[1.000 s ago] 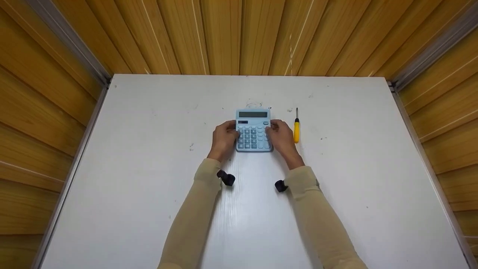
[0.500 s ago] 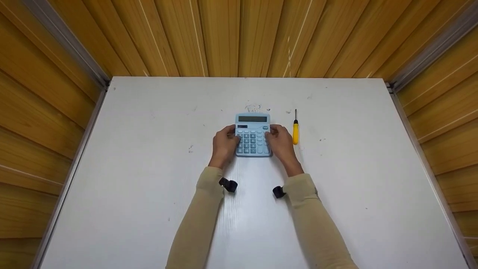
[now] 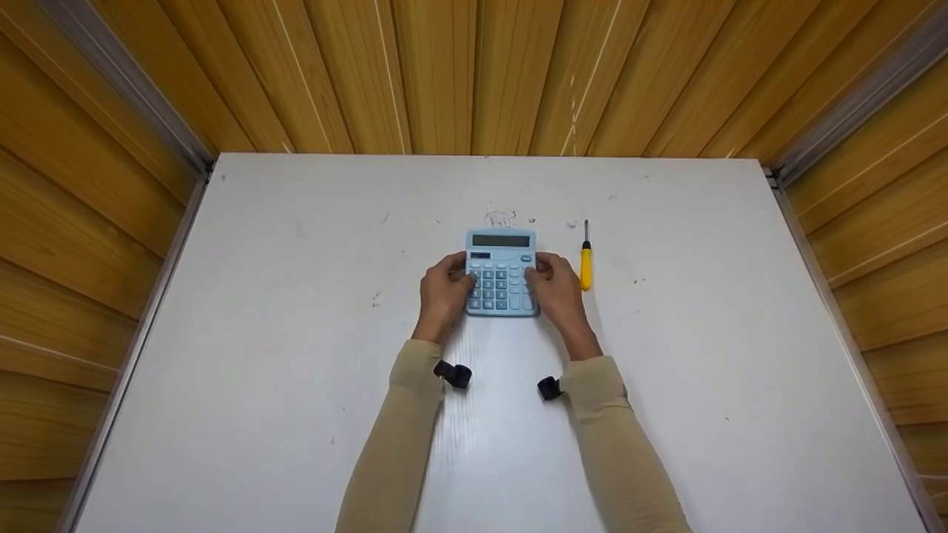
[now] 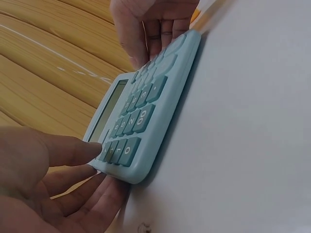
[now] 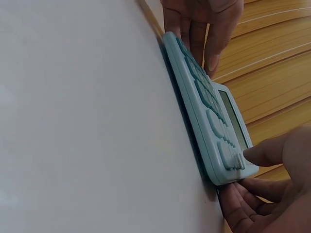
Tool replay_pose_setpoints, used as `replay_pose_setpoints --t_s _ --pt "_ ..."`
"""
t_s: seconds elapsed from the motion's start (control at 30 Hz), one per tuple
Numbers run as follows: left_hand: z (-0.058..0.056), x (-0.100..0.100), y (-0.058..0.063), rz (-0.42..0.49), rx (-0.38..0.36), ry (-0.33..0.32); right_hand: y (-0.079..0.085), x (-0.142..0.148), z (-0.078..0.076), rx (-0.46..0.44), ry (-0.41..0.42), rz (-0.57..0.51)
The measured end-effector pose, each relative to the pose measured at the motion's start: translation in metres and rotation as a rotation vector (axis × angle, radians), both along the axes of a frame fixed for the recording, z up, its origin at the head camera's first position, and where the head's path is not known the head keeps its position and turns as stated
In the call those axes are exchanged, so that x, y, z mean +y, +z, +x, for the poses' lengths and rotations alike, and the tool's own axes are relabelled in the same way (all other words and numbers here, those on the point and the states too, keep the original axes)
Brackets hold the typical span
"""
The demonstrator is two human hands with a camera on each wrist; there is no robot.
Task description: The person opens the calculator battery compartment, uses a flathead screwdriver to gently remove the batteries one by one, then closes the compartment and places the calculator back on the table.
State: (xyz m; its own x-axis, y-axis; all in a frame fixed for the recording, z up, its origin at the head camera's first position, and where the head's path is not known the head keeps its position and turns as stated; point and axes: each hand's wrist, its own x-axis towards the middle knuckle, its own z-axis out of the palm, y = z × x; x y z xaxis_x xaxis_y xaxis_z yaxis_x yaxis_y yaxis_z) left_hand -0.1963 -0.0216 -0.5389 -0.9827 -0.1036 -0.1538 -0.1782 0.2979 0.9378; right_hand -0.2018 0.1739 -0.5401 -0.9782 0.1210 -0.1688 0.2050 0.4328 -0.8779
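A light blue calculator [image 3: 501, 272] lies face up at the middle of the white table, its display at the far end. My left hand [image 3: 444, 290] pinches its left side, thumb on the edge of the keys and fingers against the side and underneath, as the left wrist view shows. On the opposite side my right hand [image 3: 557, 292] pinches it the same way; in the right wrist view the thumb [image 5: 265, 151] rests on the top face and the fingers reach below the edge. A yellow-handled screwdriver [image 3: 586, 266] lies just right of my right hand, tip pointing away.
The white table [image 3: 296, 370] has small dark marks and scuffs. Wooden slatted walls [image 3: 437, 74] stand behind it and on both sides, with metal rails at the corners. Black wrist cameras [image 3: 549, 388] sit on both cuffs.
Both hands and the calculator have come slightly nearer to me, away from the scuff marks behind it. The grip looks the same; the screwdriver stays in place on the table.
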Motion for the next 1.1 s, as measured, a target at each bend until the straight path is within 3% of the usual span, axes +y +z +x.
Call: replay_pose_setpoints --t_s 0.57,0.8,1.1 --pt "0.0051 0.0000 -0.0053 0.035 0.046 0.022 0.0043 -0.0003 -0.0015 -0.017 0.009 -0.015" --pt "0.0093 -0.0016 -0.0091 0.040 0.028 0.034 0.0005 -0.0019 0.0012 -0.021 0.015 -0.004" --pt "0.0067 -0.0048 -0.0030 0.105 0.003 -0.006 0.0067 -0.0010 -0.0003 -0.067 0.008 -0.001"
